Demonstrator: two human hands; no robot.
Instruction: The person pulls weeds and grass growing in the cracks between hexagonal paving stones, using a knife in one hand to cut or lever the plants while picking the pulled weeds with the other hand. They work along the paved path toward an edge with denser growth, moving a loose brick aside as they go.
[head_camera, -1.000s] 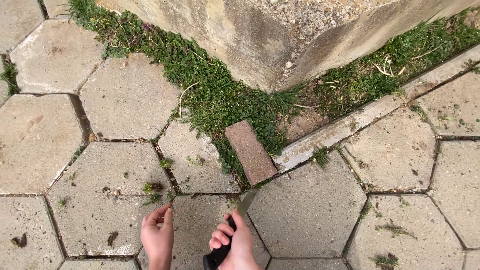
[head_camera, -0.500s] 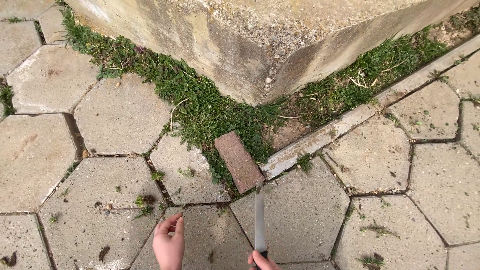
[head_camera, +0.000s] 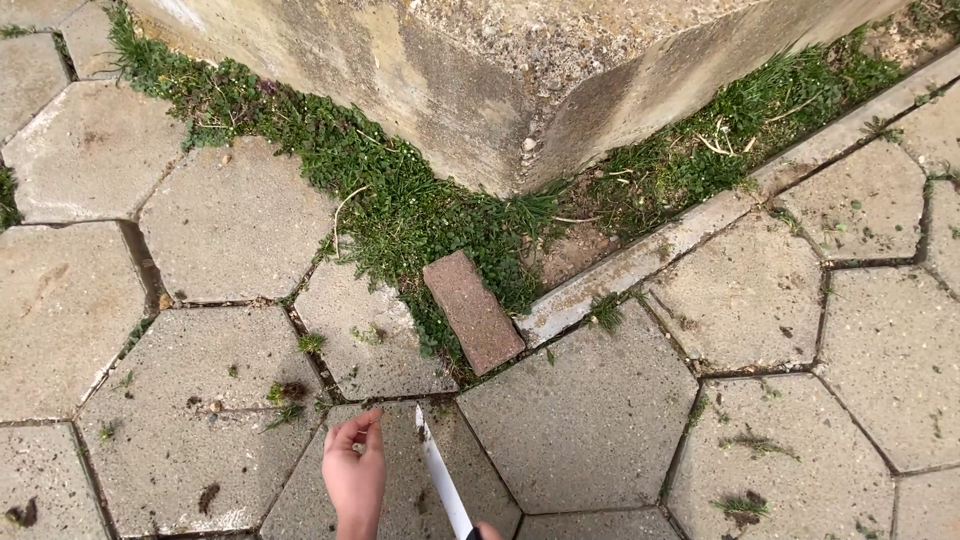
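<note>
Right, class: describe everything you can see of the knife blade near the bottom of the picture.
The knife blade is long, narrow and pale, with a metallic look. It tapers to a tip that points up and slightly left, at or just above the joint between the hexagonal paving stones; whether it touches cannot be told. Its lower end runs to the right hand, barely visible at the frame's edge. The left hand is beside it, apart from it.
</note>
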